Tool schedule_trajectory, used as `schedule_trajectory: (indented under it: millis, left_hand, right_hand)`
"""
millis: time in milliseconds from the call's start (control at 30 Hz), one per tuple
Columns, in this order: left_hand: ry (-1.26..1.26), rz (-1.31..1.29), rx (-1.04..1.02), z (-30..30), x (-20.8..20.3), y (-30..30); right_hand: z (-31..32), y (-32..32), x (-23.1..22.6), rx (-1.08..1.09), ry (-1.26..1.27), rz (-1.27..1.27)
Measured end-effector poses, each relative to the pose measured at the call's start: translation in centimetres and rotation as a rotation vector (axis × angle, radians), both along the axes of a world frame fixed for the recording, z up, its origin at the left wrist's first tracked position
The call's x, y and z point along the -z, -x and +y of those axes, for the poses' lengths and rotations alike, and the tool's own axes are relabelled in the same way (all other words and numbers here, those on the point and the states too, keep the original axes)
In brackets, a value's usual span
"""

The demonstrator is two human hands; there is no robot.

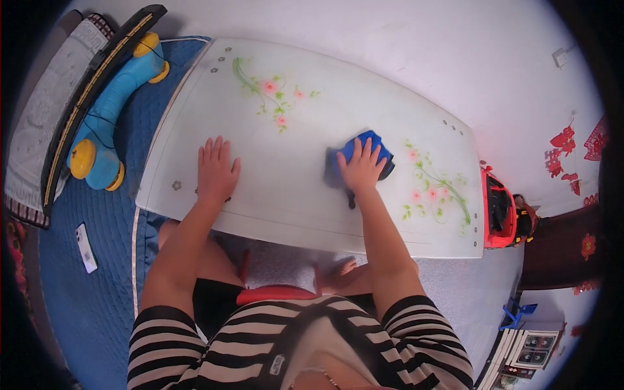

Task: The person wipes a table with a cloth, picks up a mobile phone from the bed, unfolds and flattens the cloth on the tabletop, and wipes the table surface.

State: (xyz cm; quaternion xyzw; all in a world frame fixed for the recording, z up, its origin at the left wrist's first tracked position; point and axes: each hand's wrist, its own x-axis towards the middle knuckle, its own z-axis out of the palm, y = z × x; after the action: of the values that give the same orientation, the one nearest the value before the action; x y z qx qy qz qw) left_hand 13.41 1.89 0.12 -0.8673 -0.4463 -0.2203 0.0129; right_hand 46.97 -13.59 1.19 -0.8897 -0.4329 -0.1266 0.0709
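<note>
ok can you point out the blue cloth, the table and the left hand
Blue cloth (387, 156): head view, on the exposed fabric toward its right side.
Table (292, 175): head view, on a bare part of its top.
Left hand (218, 172): head view, on the middle of its back.

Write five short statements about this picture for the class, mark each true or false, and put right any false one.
1. The right hand rests on a blue cloth. True.
2. Both hands lie on cloth. False: the left hand lies flat on the white table.
3. Pink flowers decorate the tabletop. True.
4. The white rectangular object is on the table. False: it lies on the blue quilted cover.
5. The person's sleeves are striped. True.
</note>
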Motion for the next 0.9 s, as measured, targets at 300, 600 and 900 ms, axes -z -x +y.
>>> schedule_trajectory:
  millis: [300,600,900]
  left_hand:
    - [0.021,-0.044,0.027,-0.3,-1.2,0.0]
    - [0.026,-0.035,0.021,-0.1,-0.5,0.0]
    - [0.035,-0.012,-0.005,0.4,-0.4,-0.4]
  right_hand:
    - [6.7,-7.9,-1.0,0.120,0.106,0.105]
    - [4.9,-7.5,0.2,0.056,0.057,0.082]
    - [-4.4,0.0,0.4,-0.054,0.039,0.006]
